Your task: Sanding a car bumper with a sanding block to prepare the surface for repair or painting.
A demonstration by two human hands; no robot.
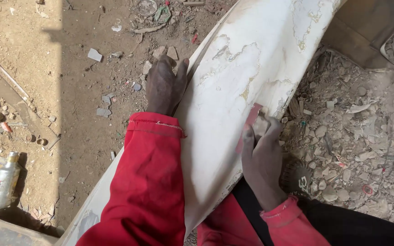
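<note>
While the left hand lies flat with its fingers spread along the left edge of the white car body panel, gripping nothing, the right hand presses a reddish piece of sandpaper against the panel's right side, pinned under the fingers. Most of the sandpaper is hidden beneath those fingers. The panel runs from near left to far right, its far end cut off by the frame, its paint flaked in patches. Red sleeves cover both arms. A dusty bottle lies on the dirt at near left. Rubble covers the ground on the right, and a dark curved object at far right is hard to make out.
</note>
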